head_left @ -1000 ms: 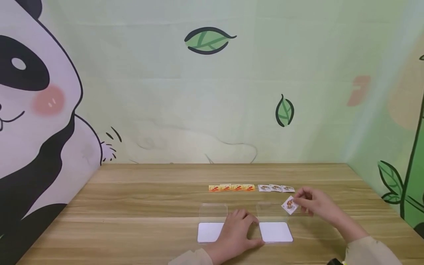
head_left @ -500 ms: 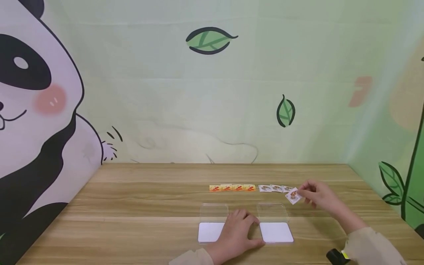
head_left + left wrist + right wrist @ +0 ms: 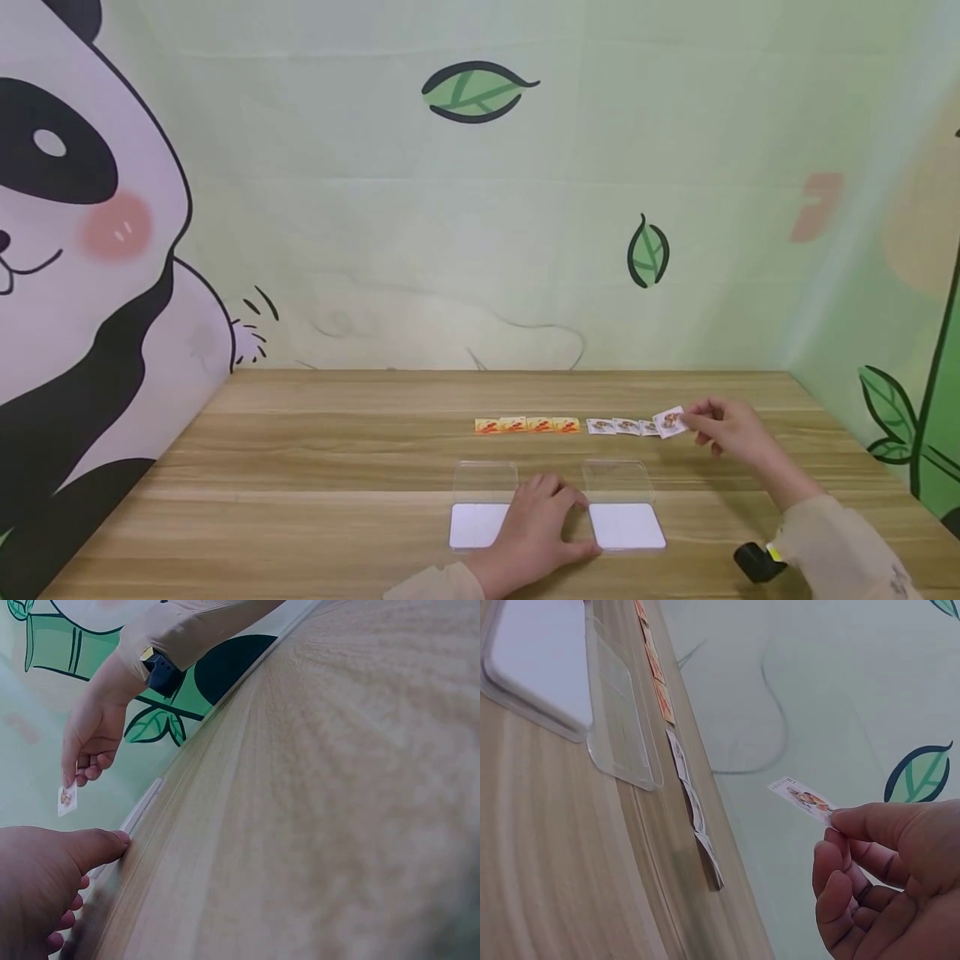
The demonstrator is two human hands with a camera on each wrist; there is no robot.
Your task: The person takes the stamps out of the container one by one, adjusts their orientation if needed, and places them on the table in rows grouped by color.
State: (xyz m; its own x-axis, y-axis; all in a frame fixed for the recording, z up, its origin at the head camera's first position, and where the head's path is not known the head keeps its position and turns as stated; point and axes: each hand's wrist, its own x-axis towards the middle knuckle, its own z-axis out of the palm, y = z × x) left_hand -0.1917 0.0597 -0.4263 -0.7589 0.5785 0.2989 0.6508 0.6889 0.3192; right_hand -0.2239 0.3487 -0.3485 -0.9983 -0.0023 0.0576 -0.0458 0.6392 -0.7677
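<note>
My right hand (image 3: 731,427) pinches a small white stamp-like card (image 3: 670,422) between thumb and fingertip. It has a brownish-orange printed picture, seen closer in the right wrist view as a white card (image 3: 804,798). The card overlaps the right end of a row of similar white cards (image 3: 625,427) in the head view. My left hand (image 3: 536,525) spans the left end of the right clear plastic case (image 3: 617,479), thumb at its near corner and index finger at its far corner. The case's lid lies open toward the back; a white insert (image 3: 627,526) fills its base.
A second open clear case (image 3: 483,479) with a white insert (image 3: 474,525) lies left, partly hidden by the left hand. Several yellow-orange cards (image 3: 527,425) continue the row leftward. A black device (image 3: 759,562) sits at the right wrist. A printed backdrop (image 3: 375,208) stands behind the wooden table (image 3: 300,467).
My right hand has carried the white card back and to the right, from over the right case's lid to the right end of the card row. The left hand has stayed in place.
</note>
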